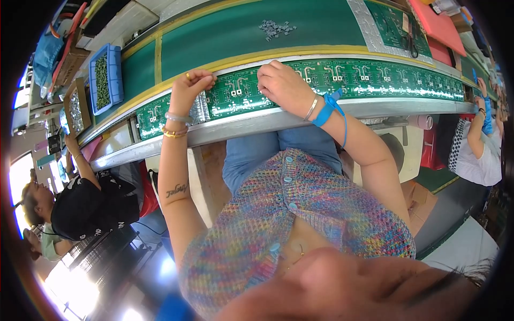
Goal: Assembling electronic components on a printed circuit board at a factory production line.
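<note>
A long row of green circuit boards [348,75] lies along a metal rail track in front of me. Over the left part of the row is my left hand [190,88], its thumb and forefinger pinched together; whatever sits between the tips is too small to name. My right hand [286,87] is bent over the boards near the middle, fingers curled downward and close together. Its fingertips are partly hidden, so I cannot tell what they hold. A blue wrist strap [327,109] circles my right wrist. Beyond the boards, a loose pile of small grey parts [277,29] rests on the green bench mat [214,32].
At the far left stands a blue bin [117,69] of small green parts, beside a cardboard box [80,88]. Scissors [411,44] lie at the far right near a red-pink foam sheet [439,27]. Co-workers sit left [80,206] and right [476,144] along the line.
</note>
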Motion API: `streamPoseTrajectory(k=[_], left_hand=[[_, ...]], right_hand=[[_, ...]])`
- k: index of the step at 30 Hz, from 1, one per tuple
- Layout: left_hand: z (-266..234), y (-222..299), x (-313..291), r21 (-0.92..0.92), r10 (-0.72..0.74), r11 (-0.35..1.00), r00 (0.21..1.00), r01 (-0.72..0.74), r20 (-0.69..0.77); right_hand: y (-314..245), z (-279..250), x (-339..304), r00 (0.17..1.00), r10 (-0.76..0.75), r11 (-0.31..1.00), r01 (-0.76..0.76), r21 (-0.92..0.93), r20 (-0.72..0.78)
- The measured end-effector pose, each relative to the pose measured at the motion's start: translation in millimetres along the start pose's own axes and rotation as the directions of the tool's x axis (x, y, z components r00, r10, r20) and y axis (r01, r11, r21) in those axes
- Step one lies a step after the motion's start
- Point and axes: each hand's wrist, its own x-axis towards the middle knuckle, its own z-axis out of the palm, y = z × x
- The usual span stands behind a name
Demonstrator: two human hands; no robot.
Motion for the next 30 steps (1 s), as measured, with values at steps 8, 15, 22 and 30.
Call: streamPoseTrajectory(k=[8,15,22,30], left_hand=[[-4,-14,-16,-0.061,-0.046,0.997,0.999,0.045,-0.019],[23,-7,-5,0.02,-0.023,1.0,0.998,0.022,0.05],[95,16,5,0.435,0.396,0.797,0.906,-0.419,0.147],[117,11,18,0.586,0.399,0.678,0.892,-0.444,0.214]], right_hand=[[21,-24,14,0.999,-0.051,0.999,0.051,0.016,-0.013],[72,-19,51,0.986,0.005,0.963,-0.049,-0.264,-0.165],[57,-27,44,0.984,0.031,0.959,-0.079,-0.273,-0.175],[50,-35,20,0.926,0.141,0.984,-0.17,-0.053,-0.35]])
